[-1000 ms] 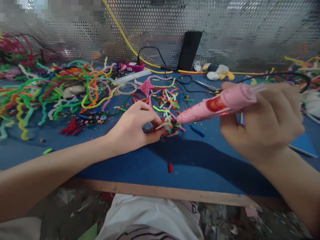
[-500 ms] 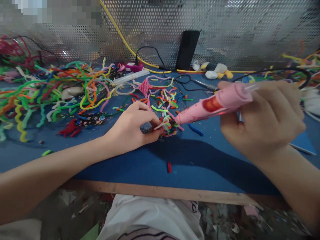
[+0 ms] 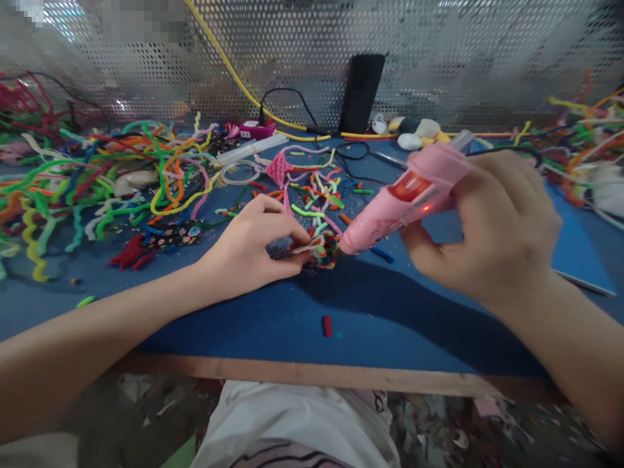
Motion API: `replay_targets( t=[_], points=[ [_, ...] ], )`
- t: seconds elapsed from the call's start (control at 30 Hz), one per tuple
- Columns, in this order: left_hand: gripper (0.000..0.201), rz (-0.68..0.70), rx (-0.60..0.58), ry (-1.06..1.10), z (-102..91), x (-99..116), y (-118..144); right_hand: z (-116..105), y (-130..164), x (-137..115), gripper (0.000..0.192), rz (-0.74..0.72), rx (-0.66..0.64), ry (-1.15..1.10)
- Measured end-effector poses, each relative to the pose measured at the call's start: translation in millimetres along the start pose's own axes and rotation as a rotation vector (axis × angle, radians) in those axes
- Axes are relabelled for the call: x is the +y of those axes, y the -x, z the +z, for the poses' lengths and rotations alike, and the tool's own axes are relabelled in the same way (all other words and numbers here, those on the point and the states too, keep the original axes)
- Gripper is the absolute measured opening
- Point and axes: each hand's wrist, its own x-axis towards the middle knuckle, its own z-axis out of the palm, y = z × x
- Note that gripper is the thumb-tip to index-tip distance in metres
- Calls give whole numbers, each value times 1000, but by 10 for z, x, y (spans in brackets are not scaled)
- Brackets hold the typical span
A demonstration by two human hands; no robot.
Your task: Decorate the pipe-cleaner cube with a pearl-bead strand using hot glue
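My left hand [image 3: 248,250] rests on the blue table [image 3: 370,312] and pinches a small multicoloured pipe-cleaner bundle [image 3: 322,247] with a pale stick poking out of it. My right hand [image 3: 487,227] grips a pink hot glue gun [image 3: 404,198], tilted down to the left. Its nozzle touches the right side of the bundle. A black cord runs from the gun's back end to the right.
A tangled heap of coloured pipe cleaners [image 3: 97,175] covers the left of the table, with short cut pieces [image 3: 316,188] behind the bundle. A black phone [image 3: 361,94] leans on the perforated metal wall. A red scrap [image 3: 327,325] lies near the wooden front edge. More pipe cleaners [image 3: 585,136] lie at the right.
My right hand has lowered the glue gun and tipped it down and left, bringing the nozzle onto the bundle. My left hand has stayed in place on the bundle.
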Motion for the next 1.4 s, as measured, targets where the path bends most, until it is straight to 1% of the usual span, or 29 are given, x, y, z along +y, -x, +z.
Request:
replay_targets(
  t=[0.2, 0.3, 0.53, 0.73, 0.87, 1.03, 1.3, 1.4],
  points=[
    [5, -29, -21, -19, -3, 16, 4, -17, 21, -36, 30, 71, -108, -8],
    [8, -40, -34, -28, -8, 21, 11, -17, 27, -34, 29, 78, -114, -34],
    [7, -51, -45, -19, -22, 30, 6, 5, 22, -47, 22, 77, -123, -82],
    [6, -46, -54, -7, -27, 38, -4, 11, 13, -48, 22, 73, -96, -106],
    [7, -35, -46, -10, -17, 29, 3, -11, 13, -36, 27, 60, -80, -107],
    [2, -8, -23, -14, -9, 20, 7, -41, 8, -30, 33, 47, -40, -99],
    [2, 3, -7, -17, -1, 10, 8, -31, 24, -8, 26, 84, -7, -65],
    [4, 1, -6, -3, -4, 19, 3, -43, 23, -16, 26, 100, 10, -54]
  ],
)
